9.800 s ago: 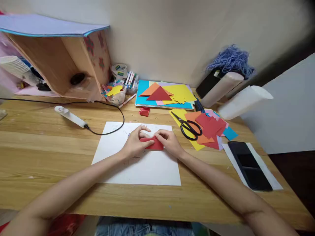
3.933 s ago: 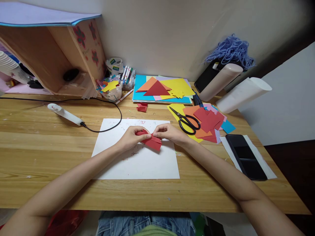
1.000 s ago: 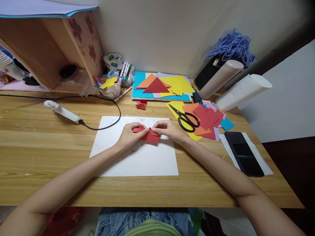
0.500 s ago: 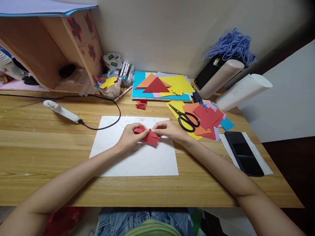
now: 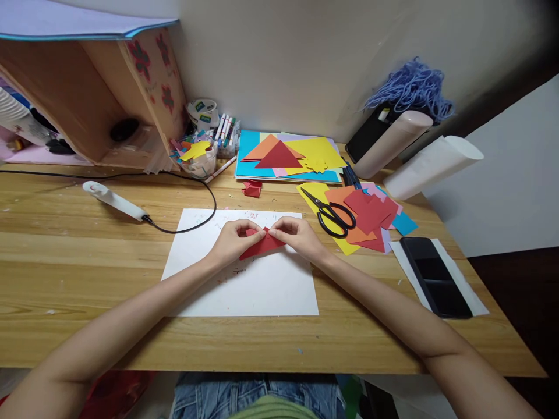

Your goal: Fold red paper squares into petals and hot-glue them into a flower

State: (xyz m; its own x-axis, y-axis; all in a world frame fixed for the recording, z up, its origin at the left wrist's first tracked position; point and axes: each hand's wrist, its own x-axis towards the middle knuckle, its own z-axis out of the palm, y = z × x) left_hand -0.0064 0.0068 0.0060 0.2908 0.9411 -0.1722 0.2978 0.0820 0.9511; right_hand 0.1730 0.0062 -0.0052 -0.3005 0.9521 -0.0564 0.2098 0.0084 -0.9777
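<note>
A folded piece of red paper is pinched between my two hands, just above a white sheet. My left hand grips its left part with thumb and fingers. On the other side, my right hand pinches its upper right part. The two thumbs nearly meet at the paper's top edge, and the fingertips behind it are hidden. Beyond the sheet lies a small folded red paper piece. Black-handled scissors rest on coloured paper to the right.
Coloured paper scraps spread at the right, near a black phone. Paper stacks lie at the back, beside markers and a cup of scraps. A corded white device lies left. White rolls stand back right.
The red paper has turned in my hands, and its lower flap now slopes down to the left. My right hand has curled closer around its right end. The view has shifted slightly.
</note>
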